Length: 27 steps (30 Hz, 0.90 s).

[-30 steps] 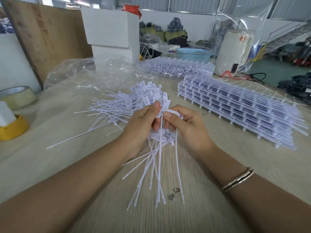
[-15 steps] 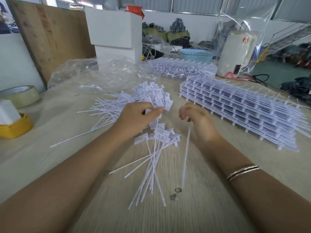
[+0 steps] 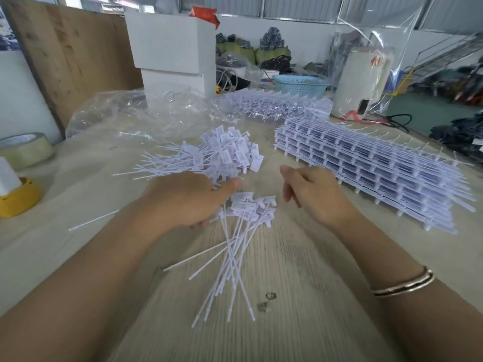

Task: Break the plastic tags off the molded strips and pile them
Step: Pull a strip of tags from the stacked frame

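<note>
Loose white tags with long thin tails lie in a big pile (image 3: 222, 155) at the table's middle. A smaller bundle of tags (image 3: 240, 231) fans out toward me in front of it. My left hand (image 3: 188, 199) hovers palm down between the two, thumb stretched toward the pile and fingers curled under; any tag in them is hidden. My right hand (image 3: 313, 194) hangs to the right of the bundle, fingers loosely bent, holding nothing. A thick stack of molded strips (image 3: 366, 168) lies just right of that hand. More strips (image 3: 274, 105) lie behind.
A crumpled clear bag (image 3: 146, 113) and white boxes (image 3: 172, 43) sit at the back. A tape roll (image 3: 24, 148) and a yellow holder (image 3: 18, 198) stand at the left edge. A blue basket (image 3: 300, 84) and a bagged white appliance (image 3: 363, 79) are back right. Small metal bits (image 3: 270, 296) lie near me.
My hands were pinching one tag together over the bundle, then pulled apart. My right hand moved right and let go of a thin strand. My left hand sank toward the pile.
</note>
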{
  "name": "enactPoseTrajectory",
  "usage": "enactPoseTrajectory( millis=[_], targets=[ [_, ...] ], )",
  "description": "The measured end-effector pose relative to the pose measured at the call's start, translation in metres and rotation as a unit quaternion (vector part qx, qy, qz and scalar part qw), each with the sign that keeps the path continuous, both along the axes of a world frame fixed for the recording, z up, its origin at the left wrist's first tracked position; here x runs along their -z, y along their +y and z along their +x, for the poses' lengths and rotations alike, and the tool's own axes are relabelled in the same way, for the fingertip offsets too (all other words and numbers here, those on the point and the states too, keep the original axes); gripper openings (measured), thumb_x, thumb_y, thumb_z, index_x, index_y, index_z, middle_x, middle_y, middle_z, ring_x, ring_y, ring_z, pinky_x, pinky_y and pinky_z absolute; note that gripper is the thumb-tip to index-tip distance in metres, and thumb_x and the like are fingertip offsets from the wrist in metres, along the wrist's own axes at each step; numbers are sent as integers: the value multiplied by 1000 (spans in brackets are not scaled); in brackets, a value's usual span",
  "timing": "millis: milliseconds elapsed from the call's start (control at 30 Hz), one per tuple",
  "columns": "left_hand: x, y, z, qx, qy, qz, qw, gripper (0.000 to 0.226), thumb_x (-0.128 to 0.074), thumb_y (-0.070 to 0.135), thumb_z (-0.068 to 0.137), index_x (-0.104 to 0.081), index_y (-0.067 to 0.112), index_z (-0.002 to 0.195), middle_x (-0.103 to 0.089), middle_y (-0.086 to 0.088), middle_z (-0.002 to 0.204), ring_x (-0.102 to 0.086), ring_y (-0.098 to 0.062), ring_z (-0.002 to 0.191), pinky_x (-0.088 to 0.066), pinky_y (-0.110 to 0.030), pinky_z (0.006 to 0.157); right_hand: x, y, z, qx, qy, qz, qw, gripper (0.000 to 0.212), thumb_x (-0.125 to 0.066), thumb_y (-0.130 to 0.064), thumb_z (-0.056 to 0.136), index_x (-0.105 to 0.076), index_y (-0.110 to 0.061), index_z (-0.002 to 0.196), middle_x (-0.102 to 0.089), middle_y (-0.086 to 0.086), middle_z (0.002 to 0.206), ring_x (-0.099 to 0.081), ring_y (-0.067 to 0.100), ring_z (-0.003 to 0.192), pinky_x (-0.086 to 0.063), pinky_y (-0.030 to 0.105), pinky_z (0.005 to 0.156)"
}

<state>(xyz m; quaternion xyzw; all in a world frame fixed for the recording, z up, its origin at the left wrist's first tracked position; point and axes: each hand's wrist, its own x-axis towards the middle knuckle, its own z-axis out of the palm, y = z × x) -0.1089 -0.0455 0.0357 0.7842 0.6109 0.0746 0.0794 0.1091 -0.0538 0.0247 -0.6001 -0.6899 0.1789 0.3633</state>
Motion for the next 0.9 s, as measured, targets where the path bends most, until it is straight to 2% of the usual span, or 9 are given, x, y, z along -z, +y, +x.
enactPoseTrajectory(
  millis=[67,167,333,400,533,633,733,833,900],
  targets=[
    [5,-6,6,37,38,-69,996,102,6,88,57,-68,19,54,-64,10,49,-59,-1,46,-44,-28,71,-5,-5,2,-64,-56,-111,990,55,-41,-39,96,-66,-16,52,-54,-3,42,-47,8,41,-42,25,60],
    [13,-6,13,67,74,-54,994,87,-5,83,72,-57,15,57,-59,5,53,-54,-7,55,-45,-29,70,3,-9,-12,-167,-72,-226,957,46,-40,-32,97,-72,-18,69,-58,-1,47,-50,0,43,-39,25,66],
    [15,-1,14,99,74,-67,990,60,-34,68,86,-58,12,84,-55,-1,70,-49,-13,60,-38,-29,59,22,-3,-33,-184,42,-177,966,57,-41,-14,94,-60,-32,44,-51,-4,46,-46,10,54,-44,40,78],
    [12,-2,13,119,78,-78,987,47,-43,57,90,-56,12,87,-53,0,72,-46,-11,60,-34,-27,56,26,-2,-33,-190,78,-168,964,48,-39,-7,91,-69,-29,60,-50,-5,45,-43,7,50,-41,27,63],
    [13,-5,15,101,104,-48,988,28,-44,43,91,-38,23,74,-47,5,71,-42,-8,61,-31,-28,54,29,3,-28,-168,166,-138,962,36,-35,-6,96,-71,-4,90,-47,3,51,-38,1,41,-31,10,46],
    [20,-8,21,87,121,4,989,26,-40,34,93,-31,18,75,-39,5,71,-40,-14,64,-28,-29,55,28,6,-24,-140,236,-90,957,38,-33,-12,100,-69,-4,91,-47,-1,49,-38,1,40,-31,10,45],
    [23,-6,22,95,82,15,992,5,-37,17,94,-33,18,91,-48,-2,88,-40,-18,75,-29,-29,60,24,7,-12,-84,321,-31,943,40,-32,-18,101,-69,-10,88,-47,-3,50,-39,5,45,-33,12,45],
    [17,1,13,121,32,-24,992,16,-36,12,97,-37,15,113,-46,-2,76,-40,-13,61,-27,-27,51,19,10,3,2,362,33,932,43,-34,-25,100,-70,-19,78,-47,-3,55,-39,8,50,-35,20,52],
    [8,9,7,136,-8,0,991,7,-36,15,99,-36,20,103,-47,-2,72,-41,-14,58,-29,-30,53,17,13,10,29,382,59,922,45,-34,-25,100,-69,-23,73,-47,-4,54,-40,8,51,-33,24,56]
  ],
)
